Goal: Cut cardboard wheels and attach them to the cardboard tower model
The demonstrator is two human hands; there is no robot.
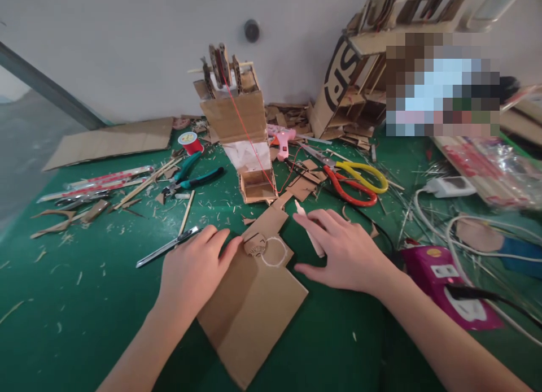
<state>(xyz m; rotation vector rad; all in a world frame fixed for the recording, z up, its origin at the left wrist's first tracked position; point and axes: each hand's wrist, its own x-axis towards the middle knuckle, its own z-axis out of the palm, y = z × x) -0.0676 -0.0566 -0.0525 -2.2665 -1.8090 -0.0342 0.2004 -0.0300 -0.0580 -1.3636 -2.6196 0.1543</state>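
Observation:
A notched cardboard sheet (254,318) lies on the green table, with a white circle (274,252) drawn near its upper end. Beside that circle rests a small cardboard disc (254,245) with dark marks. My left hand (195,265) is spread over the sheet's left edge, its thumb reaching the disc. A utility knife (167,247) lies just beyond its fingers. My right hand (345,246) has its fingers apart over a pale pink pen (312,234); the thumb is away from the pen, touching down near the sheet's notch.
Behind the sheet stands a cardboard model (235,118) with a red thread. Pliers (192,177) and a thread spool (190,143) lie left; a pink glue gun (283,143) and scissors (355,180) lie right. A purple power strip (444,282) with cables sits beside my right forearm.

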